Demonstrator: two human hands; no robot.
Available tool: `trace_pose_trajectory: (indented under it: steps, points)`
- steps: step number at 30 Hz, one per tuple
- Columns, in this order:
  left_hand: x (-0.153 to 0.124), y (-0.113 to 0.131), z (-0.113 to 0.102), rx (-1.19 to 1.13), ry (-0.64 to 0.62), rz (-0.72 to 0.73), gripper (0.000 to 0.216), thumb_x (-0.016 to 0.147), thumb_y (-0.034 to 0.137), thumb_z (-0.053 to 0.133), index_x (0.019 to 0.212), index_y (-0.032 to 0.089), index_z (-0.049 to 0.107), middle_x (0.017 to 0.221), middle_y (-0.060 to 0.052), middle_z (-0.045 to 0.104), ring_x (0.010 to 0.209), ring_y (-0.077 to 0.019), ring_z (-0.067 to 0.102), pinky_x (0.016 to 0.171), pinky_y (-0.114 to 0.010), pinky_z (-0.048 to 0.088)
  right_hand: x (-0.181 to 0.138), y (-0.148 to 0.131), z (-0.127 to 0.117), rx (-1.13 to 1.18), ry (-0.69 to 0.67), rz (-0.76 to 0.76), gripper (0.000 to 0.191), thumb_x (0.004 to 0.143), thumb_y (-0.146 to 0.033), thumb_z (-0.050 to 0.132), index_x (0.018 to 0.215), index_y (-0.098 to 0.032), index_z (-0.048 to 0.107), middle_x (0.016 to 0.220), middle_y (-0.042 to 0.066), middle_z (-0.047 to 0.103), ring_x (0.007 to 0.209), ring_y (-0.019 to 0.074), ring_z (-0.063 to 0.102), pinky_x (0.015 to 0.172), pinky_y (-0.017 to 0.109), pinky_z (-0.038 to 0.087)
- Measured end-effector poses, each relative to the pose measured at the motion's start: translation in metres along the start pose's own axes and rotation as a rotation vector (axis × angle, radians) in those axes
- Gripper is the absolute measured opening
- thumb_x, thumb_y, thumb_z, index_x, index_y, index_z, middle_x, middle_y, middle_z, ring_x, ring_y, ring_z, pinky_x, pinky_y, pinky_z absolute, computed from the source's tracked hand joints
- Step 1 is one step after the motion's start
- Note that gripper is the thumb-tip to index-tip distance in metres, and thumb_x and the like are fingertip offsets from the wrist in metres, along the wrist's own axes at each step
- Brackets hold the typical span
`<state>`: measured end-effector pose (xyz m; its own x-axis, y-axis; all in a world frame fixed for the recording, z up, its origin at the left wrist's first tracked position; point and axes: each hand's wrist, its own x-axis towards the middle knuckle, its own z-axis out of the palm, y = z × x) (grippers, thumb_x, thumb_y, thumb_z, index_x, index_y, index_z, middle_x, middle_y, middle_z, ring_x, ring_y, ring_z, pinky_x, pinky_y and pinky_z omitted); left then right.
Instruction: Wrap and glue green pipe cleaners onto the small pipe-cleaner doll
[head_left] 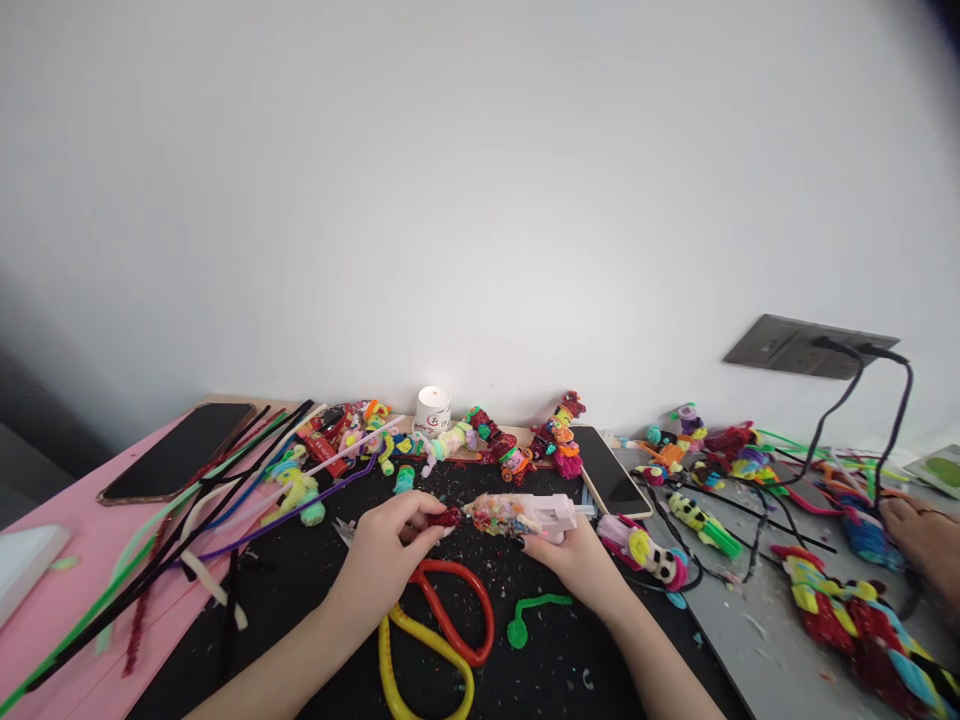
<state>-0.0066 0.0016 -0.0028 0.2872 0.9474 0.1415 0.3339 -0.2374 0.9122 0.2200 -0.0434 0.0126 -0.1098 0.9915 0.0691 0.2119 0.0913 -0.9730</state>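
My left hand (390,550) is closed in a pinch on a small dark red pipe-cleaner piece (448,517) over the black mat (300,590). My right hand (574,555) is wrapped round a pale glue gun (551,514), whose front is crusted with colourful bits (501,514) and points left at the red piece. Below my hands lie red-handled scissors (457,605), a yellow loop (420,670) and a green curled pipe cleaner (529,615).
Several pipe-cleaner figures (517,455) line the wall, with a white cup (433,408). Long pipe cleaners (187,520) and a phone (180,450) lie on the pink surface at left. Another phone (611,470) lies centre-right. Another person's hand (922,535) rests at far right near cables (847,420).
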Motion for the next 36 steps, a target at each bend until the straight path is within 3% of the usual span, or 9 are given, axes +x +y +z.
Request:
trace_pose_trajectory:
  steps: [18,36]
  points:
    - [-0.0008,-0.0002,-0.0007,0.027,0.004,0.032,0.009,0.075,0.020,0.059,0.079,0.020,0.067,0.088,-0.003,0.069,0.075,-0.0177,0.063,0.065,-0.027,0.050,0.0007,-0.0002,-0.0011,-0.009,-0.035,-0.010,0.035,0.075,-0.025,0.069,0.110,-0.021,0.068,0.114,0.006,0.068,0.106,0.0265,0.063,0.096,0.041,0.048]
    - [-0.0010,0.0033,-0.0009,-0.028,0.038,-0.010,0.009,0.074,0.023,0.061,0.080,0.019,0.067,0.083,-0.003,0.069,0.073,-0.0188,0.064,0.064,-0.028,0.049,0.0004,-0.0031,-0.0004,0.023,-0.046,0.001,0.033,0.075,-0.024,0.068,0.108,-0.021,0.068,0.113,0.005,0.069,0.107,0.0264,0.063,0.098,0.042,0.046]
